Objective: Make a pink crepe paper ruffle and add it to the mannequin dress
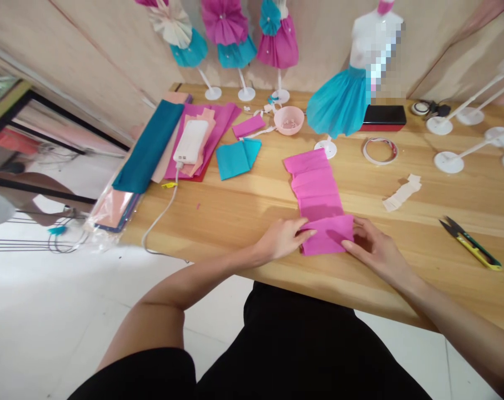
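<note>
A long strip of pink crepe paper (316,189) lies on the wooden table (243,205), creased in accordion folds, its near end folded over. My left hand (283,238) pinches the left edge of that near fold. My right hand (374,250) pinches the fold's right edge with fingers pressed on the paper. Both hands rest on the table near its front edge.
Yellow-handled snips (470,243) lie at the right. A tape ring (380,150), a small pink bowl (289,119), teal paper (237,158), a white power bank (190,141) with cable, paper stacks (151,144) and paper-dressed mannequins (343,100) stand further back.
</note>
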`<action>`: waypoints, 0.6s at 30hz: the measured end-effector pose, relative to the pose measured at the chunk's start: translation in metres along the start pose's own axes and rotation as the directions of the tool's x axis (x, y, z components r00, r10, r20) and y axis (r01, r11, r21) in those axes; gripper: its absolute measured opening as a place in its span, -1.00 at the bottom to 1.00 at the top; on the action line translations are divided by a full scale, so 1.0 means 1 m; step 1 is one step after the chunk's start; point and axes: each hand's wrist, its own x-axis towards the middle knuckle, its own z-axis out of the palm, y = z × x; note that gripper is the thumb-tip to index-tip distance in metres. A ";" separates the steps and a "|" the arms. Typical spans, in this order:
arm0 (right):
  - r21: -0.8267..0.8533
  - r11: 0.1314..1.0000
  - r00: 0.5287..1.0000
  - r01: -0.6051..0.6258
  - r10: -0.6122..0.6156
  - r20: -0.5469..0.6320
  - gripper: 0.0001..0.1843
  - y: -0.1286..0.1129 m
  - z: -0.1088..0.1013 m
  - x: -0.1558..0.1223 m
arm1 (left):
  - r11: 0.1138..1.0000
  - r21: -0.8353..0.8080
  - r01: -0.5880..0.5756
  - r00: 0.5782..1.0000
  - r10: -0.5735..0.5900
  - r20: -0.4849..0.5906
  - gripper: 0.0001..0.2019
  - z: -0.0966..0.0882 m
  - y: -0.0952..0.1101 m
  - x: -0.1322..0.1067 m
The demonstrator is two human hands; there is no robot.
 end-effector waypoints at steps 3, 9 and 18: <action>-0.124 0.992 0.990 0.013 -0.030 -0.137 -0.35 0.009 0.011 0.005 | 0.998 -0.054 0.019 0.998 -0.016 0.058 -0.74 -0.004 0.002 0.005; -0.276 0.959 0.983 0.065 -0.108 -0.145 -0.16 0.017 0.017 0.010 | 0.995 -0.101 -0.018 0.998 0.024 0.064 -0.50 -0.001 0.000 0.005; -0.352 0.934 0.985 0.055 -0.108 -0.133 -0.14 0.028 0.018 0.020 | 0.990 -0.140 0.010 1.000 -0.006 0.027 -0.25 0.004 0.002 -0.004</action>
